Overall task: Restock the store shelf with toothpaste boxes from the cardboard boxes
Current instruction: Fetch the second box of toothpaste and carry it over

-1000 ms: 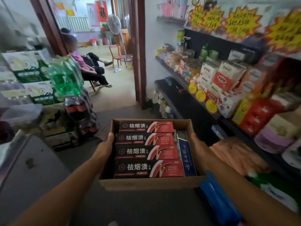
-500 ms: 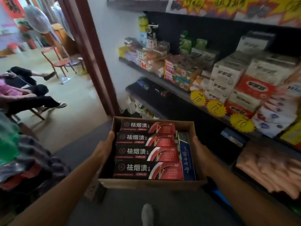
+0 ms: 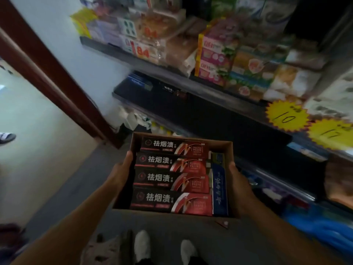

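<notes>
I hold an open cardboard box point(image 3: 230, 150) at waist height in front of the shelves. My left hand point(image 3: 122, 171) grips its left wall and my right hand point(image 3: 238, 186) grips its right wall. Several black-and-red toothpaste boxes point(image 3: 172, 178) lie flat in it, stacked front to back. One blue toothpaste box point(image 3: 219, 188) stands on edge along the right side. A dark, mostly bare shelf point(image 3: 200, 111) lies just beyond the box, with a few toothpaste boxes point(image 3: 140, 82) at its left end.
The shelf above holds packed goods such as a pink pack point(image 3: 214, 60). Yellow star price tags point(image 3: 286, 116) hang on the shelf edge at right. A dark red door frame point(image 3: 53, 77) stands to the left. My feet point(image 3: 142, 245) are on the grey floor below.
The view has swung right and down towards the shelves, and I have stepped closer to them. Both hands keep their hold on the cardboard box.
</notes>
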`<control>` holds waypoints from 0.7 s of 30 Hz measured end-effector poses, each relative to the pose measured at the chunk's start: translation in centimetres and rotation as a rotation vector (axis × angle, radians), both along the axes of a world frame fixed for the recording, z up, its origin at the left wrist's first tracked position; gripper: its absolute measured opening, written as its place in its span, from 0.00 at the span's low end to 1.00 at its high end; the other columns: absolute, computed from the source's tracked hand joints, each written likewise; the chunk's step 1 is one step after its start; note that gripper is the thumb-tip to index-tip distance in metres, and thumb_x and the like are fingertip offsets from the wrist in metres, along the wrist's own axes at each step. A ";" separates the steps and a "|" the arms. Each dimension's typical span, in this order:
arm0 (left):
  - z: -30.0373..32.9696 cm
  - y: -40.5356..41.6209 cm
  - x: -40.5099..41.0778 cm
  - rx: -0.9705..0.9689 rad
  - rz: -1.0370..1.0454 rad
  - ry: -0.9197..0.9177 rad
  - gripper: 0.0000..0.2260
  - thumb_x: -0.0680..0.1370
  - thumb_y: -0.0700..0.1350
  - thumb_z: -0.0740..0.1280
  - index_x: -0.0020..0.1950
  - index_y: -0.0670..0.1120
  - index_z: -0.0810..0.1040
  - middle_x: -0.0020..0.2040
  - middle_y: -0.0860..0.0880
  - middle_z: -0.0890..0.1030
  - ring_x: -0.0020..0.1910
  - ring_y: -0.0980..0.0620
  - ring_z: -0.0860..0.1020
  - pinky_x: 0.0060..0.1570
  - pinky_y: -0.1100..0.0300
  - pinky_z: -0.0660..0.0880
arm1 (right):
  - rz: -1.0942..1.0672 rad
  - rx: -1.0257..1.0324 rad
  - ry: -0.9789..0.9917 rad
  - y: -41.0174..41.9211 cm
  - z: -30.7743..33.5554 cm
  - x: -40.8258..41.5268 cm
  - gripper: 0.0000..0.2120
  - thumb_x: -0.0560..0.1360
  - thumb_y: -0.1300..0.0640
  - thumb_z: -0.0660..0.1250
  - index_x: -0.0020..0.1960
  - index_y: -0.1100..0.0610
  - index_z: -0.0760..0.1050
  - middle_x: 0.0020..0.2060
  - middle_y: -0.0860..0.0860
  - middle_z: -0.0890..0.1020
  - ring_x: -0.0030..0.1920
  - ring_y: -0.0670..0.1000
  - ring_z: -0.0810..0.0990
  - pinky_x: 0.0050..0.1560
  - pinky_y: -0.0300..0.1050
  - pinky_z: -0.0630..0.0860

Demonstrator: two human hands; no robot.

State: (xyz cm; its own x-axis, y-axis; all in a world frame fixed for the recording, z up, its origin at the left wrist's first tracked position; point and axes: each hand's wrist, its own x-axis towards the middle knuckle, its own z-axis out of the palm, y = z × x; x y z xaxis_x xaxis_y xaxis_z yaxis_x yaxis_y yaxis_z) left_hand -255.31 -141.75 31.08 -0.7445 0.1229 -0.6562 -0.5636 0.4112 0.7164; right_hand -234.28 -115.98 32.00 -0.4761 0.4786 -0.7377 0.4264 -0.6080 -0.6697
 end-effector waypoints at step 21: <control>-39.2 3.0 -26.2 0.081 -0.278 -0.141 0.24 0.81 0.59 0.54 0.50 0.41 0.80 0.46 0.36 0.84 0.43 0.38 0.83 0.53 0.41 0.76 | -0.391 -0.048 -0.110 -6.7 -40.6 -20.2 0.26 0.68 0.33 0.68 0.51 0.54 0.78 0.48 0.56 0.82 0.48 0.57 0.81 0.51 0.57 0.77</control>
